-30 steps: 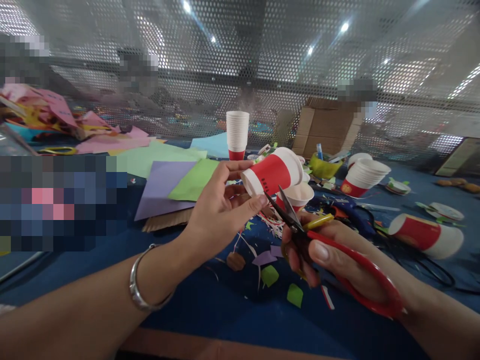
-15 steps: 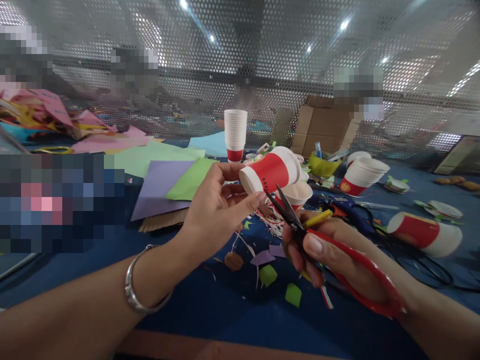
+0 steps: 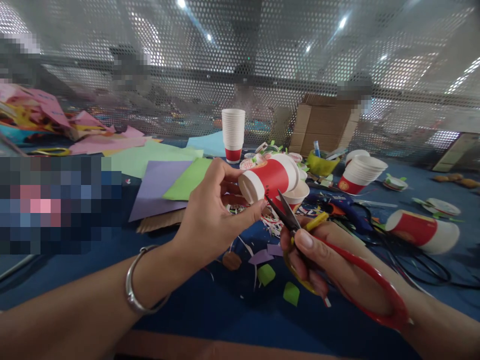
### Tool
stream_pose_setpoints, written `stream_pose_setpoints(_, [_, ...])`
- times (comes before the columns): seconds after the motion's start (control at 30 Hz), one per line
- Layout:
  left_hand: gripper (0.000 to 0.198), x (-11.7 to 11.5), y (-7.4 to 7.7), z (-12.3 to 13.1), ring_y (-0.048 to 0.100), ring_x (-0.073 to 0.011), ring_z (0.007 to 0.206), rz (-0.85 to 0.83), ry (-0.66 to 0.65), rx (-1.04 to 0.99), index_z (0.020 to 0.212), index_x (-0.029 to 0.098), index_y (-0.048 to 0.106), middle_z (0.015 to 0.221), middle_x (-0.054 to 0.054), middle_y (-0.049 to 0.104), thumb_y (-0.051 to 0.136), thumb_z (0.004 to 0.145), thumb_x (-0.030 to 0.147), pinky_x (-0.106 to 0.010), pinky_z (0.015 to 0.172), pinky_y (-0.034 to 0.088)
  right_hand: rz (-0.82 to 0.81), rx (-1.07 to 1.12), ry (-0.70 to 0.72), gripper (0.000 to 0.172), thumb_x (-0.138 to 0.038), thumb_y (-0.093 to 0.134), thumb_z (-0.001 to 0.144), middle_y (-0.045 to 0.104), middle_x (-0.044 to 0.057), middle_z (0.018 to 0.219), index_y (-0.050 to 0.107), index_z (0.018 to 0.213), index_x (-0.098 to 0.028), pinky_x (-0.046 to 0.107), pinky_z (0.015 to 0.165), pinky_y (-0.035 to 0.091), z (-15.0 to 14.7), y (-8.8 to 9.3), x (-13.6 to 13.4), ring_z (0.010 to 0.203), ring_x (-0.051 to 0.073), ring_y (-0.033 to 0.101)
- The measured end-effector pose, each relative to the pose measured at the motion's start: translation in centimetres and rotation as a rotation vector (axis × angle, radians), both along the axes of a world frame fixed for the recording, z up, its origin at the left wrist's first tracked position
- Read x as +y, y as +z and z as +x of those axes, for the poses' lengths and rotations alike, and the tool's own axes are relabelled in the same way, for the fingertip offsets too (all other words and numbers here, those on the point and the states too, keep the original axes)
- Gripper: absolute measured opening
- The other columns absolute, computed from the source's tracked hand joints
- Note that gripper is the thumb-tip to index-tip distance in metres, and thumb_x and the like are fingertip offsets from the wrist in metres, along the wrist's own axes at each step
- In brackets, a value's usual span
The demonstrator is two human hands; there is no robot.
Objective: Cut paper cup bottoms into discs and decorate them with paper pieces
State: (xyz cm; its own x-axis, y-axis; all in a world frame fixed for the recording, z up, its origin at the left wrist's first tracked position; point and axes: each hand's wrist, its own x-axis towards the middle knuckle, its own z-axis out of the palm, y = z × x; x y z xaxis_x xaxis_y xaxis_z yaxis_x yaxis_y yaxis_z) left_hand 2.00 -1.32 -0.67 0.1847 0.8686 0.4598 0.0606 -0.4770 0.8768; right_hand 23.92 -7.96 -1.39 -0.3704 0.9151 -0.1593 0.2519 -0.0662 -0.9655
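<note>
My left hand (image 3: 213,215) grips a red and white paper cup (image 3: 270,177), tilted on its side with its base toward the left. My thumb presses the underside near the base, and the fingers behind the cup are partly hidden. In my right hand (image 3: 311,250) is a pair of scissors (image 3: 290,217) with red and yellow handles. Their dark blades stand parted, with the tips close to the cup's lower edge near my left thumb; whether they touch the paper I cannot tell. Just behind sits another paper cup (image 3: 300,192), partly covered by the held one.
A tall stack of paper cups (image 3: 233,135) stands behind. Purple paper (image 3: 153,187) and green sheets lie left. To the right are stacked cups (image 3: 358,175), a cup on its side (image 3: 422,230), a blue glue gun (image 3: 347,210) and black cable (image 3: 423,265). Green scraps (image 3: 291,293) lie in front.
The cup has turned slightly in my left hand, tipping its base a little more toward me. The scissors have shifted slightly, with the blades still parted beside the cup.
</note>
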Motion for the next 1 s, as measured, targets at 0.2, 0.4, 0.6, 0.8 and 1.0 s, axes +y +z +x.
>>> stream_pose_setpoints(0.2, [0.042,0.1,-0.1,0.0,0.068,-0.0216,0.084,0.049,0.018,0.062,0.101,0.024,0.052,0.100,-0.002,0.068,0.085,0.074,0.022,-0.038,0.075,0.057,0.004,-0.017,-0.061,0.053,-0.067,0.054,0.094,0.059,0.001,0.063,0.066,0.086,-0.016,0.020,0.036,0.040,-0.2,-0.2,-0.4,0.043,0.008,0.047])
stream_pose_setpoints(0.4, [0.037,-0.3,0.2,0.0,0.069,-0.0216,0.085,0.075,-0.001,0.050,0.099,0.024,0.051,0.095,-0.001,0.069,0.081,0.077,0.020,-0.038,0.075,0.058,0.083,0.003,-0.010,0.050,-0.068,0.057,0.092,0.052,-0.002,0.055,0.064,0.081,-0.019,0.020,0.036,0.037,-0.8,0.6,-0.4,0.040,0.009,0.047])
stream_pose_setpoints(0.6, [0.039,-0.3,0.1,-0.2,0.067,-0.0208,0.086,0.125,0.025,0.081,0.104,0.027,0.050,0.100,-0.001,0.065,0.080,0.079,0.023,-0.042,0.081,0.060,0.100,-0.054,-0.020,0.058,-0.069,0.053,0.094,0.050,-0.001,0.049,0.058,0.066,-0.019,0.021,0.038,0.036,-1.1,0.7,-0.6,0.039,0.009,0.047])
stream_pose_setpoints(0.8, [0.040,-0.4,0.0,-0.6,0.066,-0.0240,0.092,0.170,0.058,0.126,0.108,0.028,0.052,0.104,-0.003,0.064,0.080,0.080,0.023,-0.045,0.085,0.058,0.124,-0.036,-0.036,0.056,-0.072,0.059,0.088,0.050,-0.003,0.049,0.056,0.067,-0.021,0.019,0.035,0.036,-1.7,1.1,-0.7,0.039,0.009,0.048])
stream_pose_setpoints(1.0, [0.051,-1.6,0.0,0.2,0.065,-0.0293,0.106,0.109,-0.024,0.074,0.110,0.029,0.061,0.116,-0.004,0.063,0.088,0.069,0.016,-0.049,0.097,0.055,0.194,0.010,-0.058,0.051,-0.067,0.056,0.094,0.051,-0.002,0.053,0.058,0.071,-0.021,0.019,0.034,0.035,-2.0,1.3,-0.6,0.039,0.008,0.045])
